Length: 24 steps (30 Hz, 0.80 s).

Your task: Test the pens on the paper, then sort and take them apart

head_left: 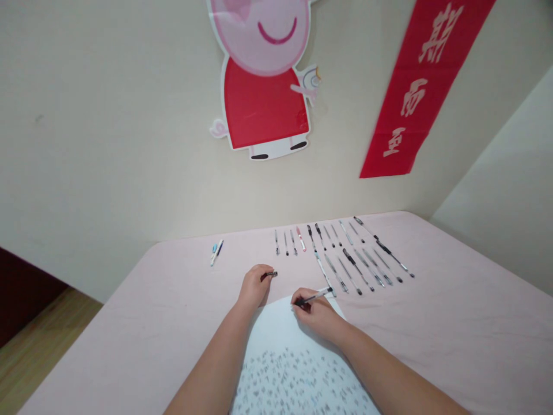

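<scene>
Over pink cloth (142,334), red wall banner (427,72) at one o'clock, left hand (254,286) pinches a black cap (271,274), right hand (318,315) a pen (318,294).

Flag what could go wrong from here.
The outer end of the pen in the right hand sits close to the pale pen leftmost in the nearer row; it might nudge that one askew.

The small dark piece pinched in the left hand could slip loose.
</scene>
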Each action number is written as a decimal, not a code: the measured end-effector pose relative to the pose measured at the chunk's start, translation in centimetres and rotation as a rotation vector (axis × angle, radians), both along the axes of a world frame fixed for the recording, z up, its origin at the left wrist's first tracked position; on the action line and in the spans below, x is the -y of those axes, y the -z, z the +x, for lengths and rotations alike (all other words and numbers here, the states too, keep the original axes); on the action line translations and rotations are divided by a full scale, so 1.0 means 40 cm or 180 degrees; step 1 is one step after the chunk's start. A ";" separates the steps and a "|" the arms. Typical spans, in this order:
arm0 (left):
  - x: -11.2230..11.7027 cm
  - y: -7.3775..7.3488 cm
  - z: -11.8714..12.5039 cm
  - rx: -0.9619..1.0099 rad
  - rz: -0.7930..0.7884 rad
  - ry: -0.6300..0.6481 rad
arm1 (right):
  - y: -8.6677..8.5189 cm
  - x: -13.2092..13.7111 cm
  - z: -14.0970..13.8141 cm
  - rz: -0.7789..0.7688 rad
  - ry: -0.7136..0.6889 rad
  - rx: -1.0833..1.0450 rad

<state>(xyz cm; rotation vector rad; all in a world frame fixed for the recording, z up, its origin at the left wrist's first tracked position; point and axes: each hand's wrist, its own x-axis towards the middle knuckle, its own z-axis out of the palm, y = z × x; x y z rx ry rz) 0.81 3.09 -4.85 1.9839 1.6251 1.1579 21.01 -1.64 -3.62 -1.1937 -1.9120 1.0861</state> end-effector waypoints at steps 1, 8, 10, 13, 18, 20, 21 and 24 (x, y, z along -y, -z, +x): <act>0.000 0.000 0.000 -0.0008 0.0010 0.0004 | 0.000 0.000 -0.001 -0.0017 0.0020 -0.0024; 0.005 -0.007 0.004 -0.0081 0.0038 0.0048 | -0.014 -0.003 0.002 0.0066 0.0257 0.0181; 0.008 -0.012 0.006 -0.0111 0.0034 0.0076 | -0.015 -0.006 0.003 0.0096 0.0321 0.0211; 0.012 -0.018 0.011 -0.0166 0.0006 0.0115 | -0.013 -0.011 0.007 0.0137 0.0354 0.0169; 0.017 -0.024 0.016 -0.0261 -0.0058 0.0171 | -0.010 -0.018 0.013 0.0132 0.0452 0.0077; 0.019 -0.025 0.017 -0.0291 -0.0080 0.0198 | -0.010 -0.018 0.014 0.0114 0.0443 0.0082; 0.020 -0.025 0.017 -0.0303 -0.0090 0.0207 | -0.010 -0.018 0.013 0.0111 0.0418 0.0110; 0.021 -0.025 0.017 -0.0323 -0.0111 0.0218 | -0.011 -0.015 0.011 0.0135 0.0314 0.0253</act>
